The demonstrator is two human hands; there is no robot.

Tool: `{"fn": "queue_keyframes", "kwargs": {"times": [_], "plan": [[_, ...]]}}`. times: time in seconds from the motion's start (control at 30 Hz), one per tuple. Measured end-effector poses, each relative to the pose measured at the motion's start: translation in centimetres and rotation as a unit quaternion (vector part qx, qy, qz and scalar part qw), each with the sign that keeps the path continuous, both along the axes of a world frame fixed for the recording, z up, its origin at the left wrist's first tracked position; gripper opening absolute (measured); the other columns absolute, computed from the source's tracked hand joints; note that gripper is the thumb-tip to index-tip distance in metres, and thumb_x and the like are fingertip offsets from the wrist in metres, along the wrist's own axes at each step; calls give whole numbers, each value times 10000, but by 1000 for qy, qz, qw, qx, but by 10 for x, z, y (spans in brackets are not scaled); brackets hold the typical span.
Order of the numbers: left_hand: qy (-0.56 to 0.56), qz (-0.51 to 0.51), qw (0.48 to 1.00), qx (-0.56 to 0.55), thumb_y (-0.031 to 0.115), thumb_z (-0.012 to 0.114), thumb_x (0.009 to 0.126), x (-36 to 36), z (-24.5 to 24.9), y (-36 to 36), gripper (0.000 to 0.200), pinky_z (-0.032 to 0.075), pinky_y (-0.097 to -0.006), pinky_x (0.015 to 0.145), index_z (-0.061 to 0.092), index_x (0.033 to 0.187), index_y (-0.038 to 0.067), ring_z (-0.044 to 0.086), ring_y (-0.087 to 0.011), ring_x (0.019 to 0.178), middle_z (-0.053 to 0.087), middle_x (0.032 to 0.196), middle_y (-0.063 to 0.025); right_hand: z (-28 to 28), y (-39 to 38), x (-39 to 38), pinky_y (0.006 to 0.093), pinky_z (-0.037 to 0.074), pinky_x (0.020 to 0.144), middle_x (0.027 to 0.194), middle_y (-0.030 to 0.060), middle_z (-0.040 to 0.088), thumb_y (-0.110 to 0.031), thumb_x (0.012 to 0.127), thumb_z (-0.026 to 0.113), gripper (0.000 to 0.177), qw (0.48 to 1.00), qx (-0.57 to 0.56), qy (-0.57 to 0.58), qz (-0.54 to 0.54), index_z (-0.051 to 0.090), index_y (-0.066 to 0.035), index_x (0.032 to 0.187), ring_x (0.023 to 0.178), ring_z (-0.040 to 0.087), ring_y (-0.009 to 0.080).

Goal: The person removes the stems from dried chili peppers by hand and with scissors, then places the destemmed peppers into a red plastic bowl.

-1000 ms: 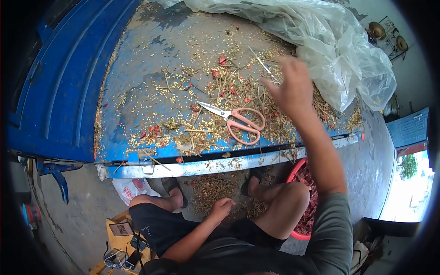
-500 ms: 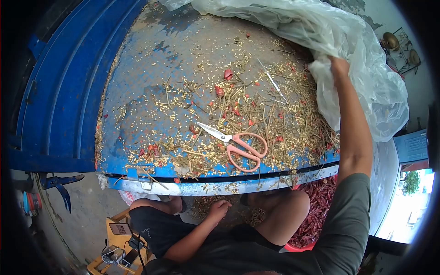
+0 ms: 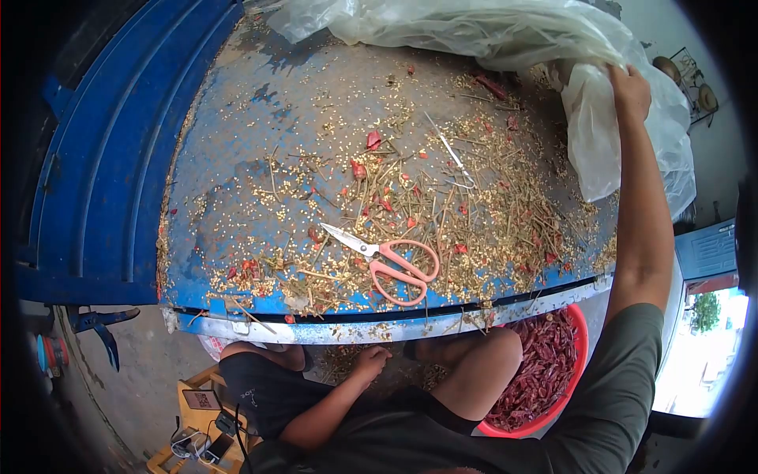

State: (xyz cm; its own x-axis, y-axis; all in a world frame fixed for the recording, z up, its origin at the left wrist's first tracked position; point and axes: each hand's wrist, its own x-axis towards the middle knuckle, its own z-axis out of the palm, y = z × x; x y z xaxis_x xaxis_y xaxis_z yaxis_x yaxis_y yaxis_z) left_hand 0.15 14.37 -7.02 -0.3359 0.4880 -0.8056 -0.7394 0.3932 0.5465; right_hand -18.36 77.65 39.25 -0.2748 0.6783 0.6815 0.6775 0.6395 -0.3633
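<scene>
My right hand [image 3: 632,93] grips the edge of a clear plastic sheet [image 3: 466,35] at the upper right, my arm stretched out over the flat metal bed. Below the bed's front edge, my left hand [image 3: 369,363] rests between my knees, fingers curled in, with nothing showing in them. Pink-handled scissors [image 3: 404,272] lie on the bed [image 3: 229,118], blades pointing left. Around them are scattered dry stems [image 3: 466,201], pale seeds and red pepper bits [image 3: 373,141]. A thin silvery metal tool [image 3: 450,148] lies farther back. One long dried chili [image 3: 491,87] sits close to the sheet.
A red basin [image 3: 583,340] full of dried chilies stands below the bed at the right. Blue ribbed metal panels [image 3: 95,158] rise along the left. A small wooden stool [image 3: 189,403] at lower left carries a phone and cables. The bed's white front lip [image 3: 355,332] crosses above my legs.
My right hand has moved up and to the right, drawing the plastic sheet back and baring more of the bed and a chili. The left hand stays curled in place.
</scene>
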Motion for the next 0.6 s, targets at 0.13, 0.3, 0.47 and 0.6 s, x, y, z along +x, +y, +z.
{"fn": "queue_keyframes", "kwargs": {"times": [0.13,0.3,0.47,0.6], "plan": [[-9,3,1000,-7,175,550,953,0,-16,1,160,310,-237,453,656,933,56,402,-67,500,477,625,28,-47,-43,-5,467,395,1094,1514,116,422,-433,717,790,953,959,153,-239,-20,342,-145,1508,1379,418,320],[-5,-25,998,-50,187,584,938,-10,-7,9,140,411,-287,527,646,943,62,520,-116,588,563,699,-19,-88,-71,-45,472,364,1122,1554,169,350,-486,642,858,1218,936,131,-314,88,161,-123,1573,1402,391,327],[91,-44,991,-87,185,587,936,-7,-32,17,164,453,-331,632,638,1014,51,566,-163,715,604,812,-48,-90,-89,-86,470,449,1030,1448,180,496,-499,672,843,1209,952,-23,-304,2,128,-131,1574,1308,515,329],[88,-29,991,-96,185,589,934,-16,-30,16,169,453,-334,645,636,1025,50,569,-168,730,607,827,-51,-151,-40,-106,446,500,933,1156,244,675,-416,760,761,696,934,-128,-333,27,588,-42,1322,1095,653,381]]}}
